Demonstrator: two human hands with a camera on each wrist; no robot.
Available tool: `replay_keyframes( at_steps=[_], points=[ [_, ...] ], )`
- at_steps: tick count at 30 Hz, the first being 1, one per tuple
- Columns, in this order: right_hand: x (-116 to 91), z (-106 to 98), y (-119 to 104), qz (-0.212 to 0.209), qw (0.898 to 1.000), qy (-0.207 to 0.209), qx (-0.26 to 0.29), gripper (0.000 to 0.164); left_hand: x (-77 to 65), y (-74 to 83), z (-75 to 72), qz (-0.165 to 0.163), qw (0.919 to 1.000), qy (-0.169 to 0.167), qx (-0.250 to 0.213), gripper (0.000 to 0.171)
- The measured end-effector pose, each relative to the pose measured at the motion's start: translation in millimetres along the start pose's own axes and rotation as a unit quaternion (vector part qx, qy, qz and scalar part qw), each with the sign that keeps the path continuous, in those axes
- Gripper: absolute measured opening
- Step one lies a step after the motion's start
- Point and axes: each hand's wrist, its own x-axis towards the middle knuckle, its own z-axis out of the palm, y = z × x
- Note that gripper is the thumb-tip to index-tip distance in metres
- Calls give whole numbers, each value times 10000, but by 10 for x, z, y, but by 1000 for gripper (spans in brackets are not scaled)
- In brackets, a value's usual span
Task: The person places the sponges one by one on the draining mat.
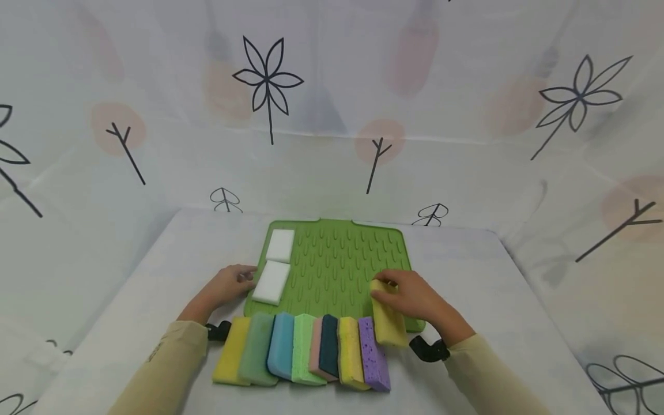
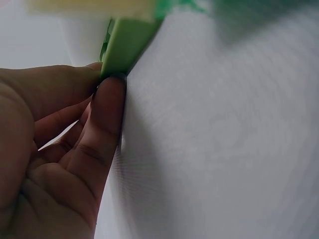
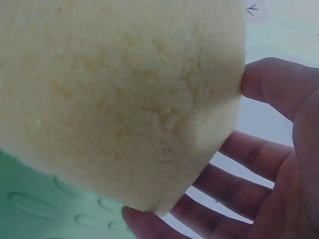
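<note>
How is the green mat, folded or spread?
Spread: in the head view the green mat shows its ridged face unfolded, with two white pads lying on it.

Your held sponge (image 1: 390, 324): yellow | your ribbed mat (image 1: 332, 268): green | your two blocks (image 1: 272, 282): white | your sponge row (image 1: 305, 351): yellow, sage, blue, mint, pink/dark-teal, yellow, speckled purple | backdrop (image 1: 332, 75): white, black line flowers, peach spots

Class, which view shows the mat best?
The head view: most of the mat shows there. The left wrist view shows only its edge, pinched by the left hand; the right wrist view, a bumpy patch below the held sponge.
</note>
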Motion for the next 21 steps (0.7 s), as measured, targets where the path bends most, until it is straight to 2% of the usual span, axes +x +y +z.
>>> replay_keyframes(
  at_steps=[5,15,21],
  points=[
    [143,-26,-29,51,10000,-11,-21,38,-11,7,3,101,9999,5,0,51],
    [446,-29,-72,-111,9998,-97,-140,43,-18,39,-6,-25,10000,5,-75,52],
    [640,-32,-69,-23,9999,-113,-30,43,-25,44,-15,-7,10000,16,-23,52]
  ],
)
